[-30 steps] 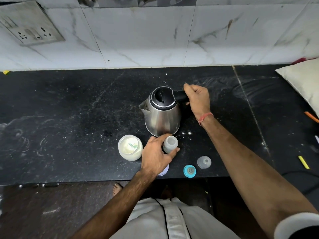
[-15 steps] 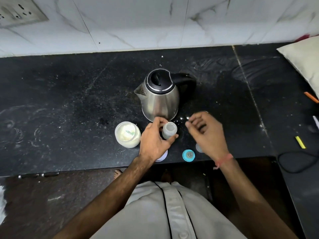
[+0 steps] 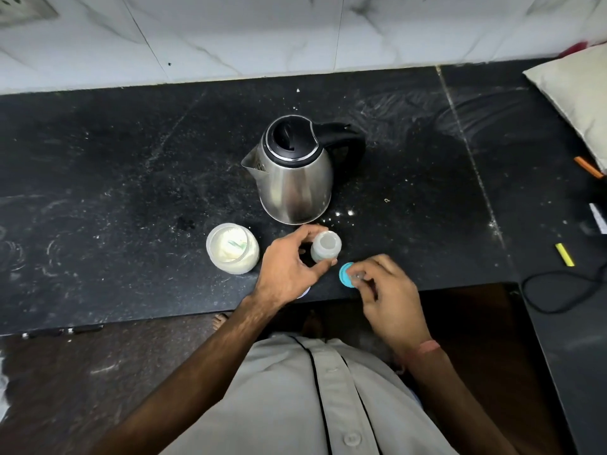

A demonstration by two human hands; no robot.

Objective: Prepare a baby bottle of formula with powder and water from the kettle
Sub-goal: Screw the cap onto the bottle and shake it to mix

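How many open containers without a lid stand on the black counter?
2. The small translucent plastic baby bottle stands in front of the steel kettle, gripped by the left hand. The round clear jar of white powder stands to its left. None seems hidden.

A black stone tabletop (image 3: pixel 115 178), dusted with pale specks, runs below a white marble-veined tiled wall (image 3: pixel 262 31). A socket plate (image 3: pixel 23 9) sits upper left. Dark floor (image 3: pixel 98 372) lies below.

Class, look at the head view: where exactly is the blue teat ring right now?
The blue teat ring is near the counter's front edge, just right of the baby bottle, pinched in the right hand.
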